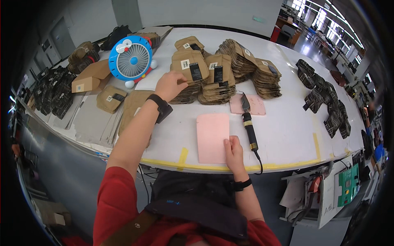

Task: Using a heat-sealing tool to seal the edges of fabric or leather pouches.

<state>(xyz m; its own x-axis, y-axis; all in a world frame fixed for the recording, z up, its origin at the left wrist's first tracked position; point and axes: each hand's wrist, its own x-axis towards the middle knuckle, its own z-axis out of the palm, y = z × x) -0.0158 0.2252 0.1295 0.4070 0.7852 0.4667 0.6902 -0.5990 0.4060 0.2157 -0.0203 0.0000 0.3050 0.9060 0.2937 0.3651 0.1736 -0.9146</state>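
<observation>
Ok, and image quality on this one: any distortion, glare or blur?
Head view: strong fisheye bend, the table edge curves, corners go black. Windows at upper right blow out with glare. Left hand on the brown packet stack and right hand on the pink sheet are sharp.

Bare white table lies open right of the black-handled tool, out to the dark plaid pieces. Behind, stacks of brown packets wall off the far side. Leftward, the blue fan and flat cardboard sheets crowd the edge; gaps there look narrow, perhaps impassable.
</observation>
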